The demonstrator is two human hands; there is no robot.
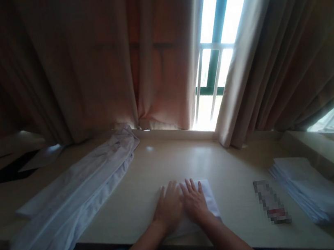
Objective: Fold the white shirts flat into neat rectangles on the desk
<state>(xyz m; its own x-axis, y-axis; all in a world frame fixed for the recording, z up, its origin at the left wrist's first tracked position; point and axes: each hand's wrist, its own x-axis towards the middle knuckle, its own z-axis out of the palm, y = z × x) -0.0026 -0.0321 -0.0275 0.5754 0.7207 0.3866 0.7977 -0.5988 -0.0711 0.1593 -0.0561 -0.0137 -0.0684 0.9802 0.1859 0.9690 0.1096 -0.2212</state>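
Cloth [211, 199] lies at the near edge of the table [231, 165], under the left hand [168, 207] and right hand [196, 203], both palms down, fingers extended, left blurred. Press evenly, smooth outward, hold corners square. Stay between the loose pile [81, 203] at left and folded stack [319, 188] at right.

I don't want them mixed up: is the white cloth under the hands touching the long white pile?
Apart. The head view shows a wide strip of tabletop between the white cloth and the long white pile.
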